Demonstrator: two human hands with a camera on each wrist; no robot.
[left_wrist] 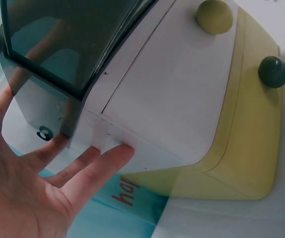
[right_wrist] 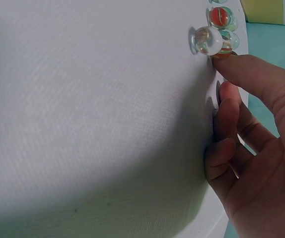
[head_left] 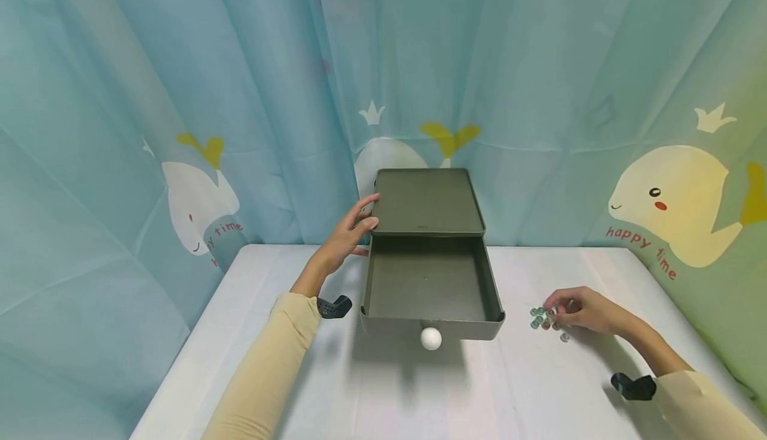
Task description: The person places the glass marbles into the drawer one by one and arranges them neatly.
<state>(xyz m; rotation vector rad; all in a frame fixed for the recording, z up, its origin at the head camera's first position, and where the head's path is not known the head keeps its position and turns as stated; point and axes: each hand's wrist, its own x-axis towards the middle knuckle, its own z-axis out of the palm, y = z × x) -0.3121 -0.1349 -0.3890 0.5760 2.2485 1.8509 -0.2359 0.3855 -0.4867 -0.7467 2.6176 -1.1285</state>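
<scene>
A small drawer cabinet has a grey-green top (head_left: 428, 200) and its grey-green top drawer (head_left: 428, 283) is pulled out, with a white ball knob (head_left: 431, 339) in front. My left hand (head_left: 347, 230) rests on the cabinet's left side, fingers spread. In the left wrist view, fingertips touch the side by the white drawer (left_wrist: 172, 94), above a yellow drawer (left_wrist: 251, 139). My right hand (head_left: 590, 310) is bent over several glass marbles (head_left: 539, 317) on the table, thumb tip against one. A clear marble (right_wrist: 208, 40) sits beside the thumb; I cannot tell whether the fingers pinch one.
The white table (head_left: 240, 360) carries the cabinet at its back middle and the marbles to the right. A blue-green curtain (head_left: 515, 94) with whale prints hangs right behind and along both sides. One marble (head_left: 565, 337) lies slightly nearer than the others.
</scene>
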